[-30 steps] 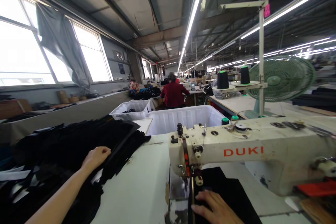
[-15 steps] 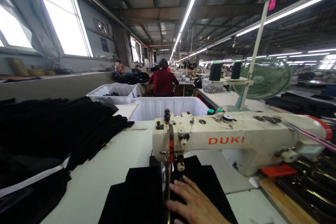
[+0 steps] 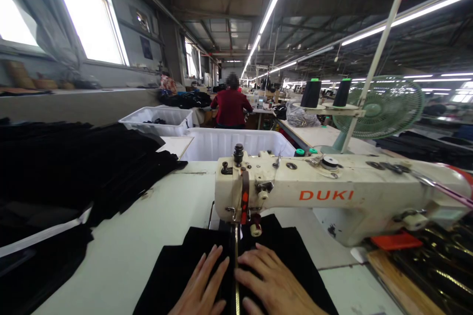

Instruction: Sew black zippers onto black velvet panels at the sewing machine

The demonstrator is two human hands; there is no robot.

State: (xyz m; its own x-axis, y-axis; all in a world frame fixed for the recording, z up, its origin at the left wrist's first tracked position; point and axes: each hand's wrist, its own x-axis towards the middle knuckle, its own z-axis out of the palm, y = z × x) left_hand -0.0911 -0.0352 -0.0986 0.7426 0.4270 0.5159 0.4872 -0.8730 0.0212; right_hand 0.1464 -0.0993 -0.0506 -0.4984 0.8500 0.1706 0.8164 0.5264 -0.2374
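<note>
Black fabric lies flat on the white sewing table, its far edge under the head of a cream sewing machine. Down the middle of the cloth runs a narrow zipper with gold teeth, leading up to the presser area. My left hand rests flat on the cloth left of the zipper, fingers stretched out. On the other side my right hand presses down with spread fingers, its fingertips beside the zipper. The needle itself is too small to make out.
A pile of black cloth covers the table's left side. Gold-toothed zippers lie at the right by a red pad. Behind the machine stand a white bin, thread cones and a green fan. A person in dark red sits ahead.
My left hand has come into view and onto the cloth left of the zipper. My right hand stays nearly in place. The view has shifted slightly.
</note>
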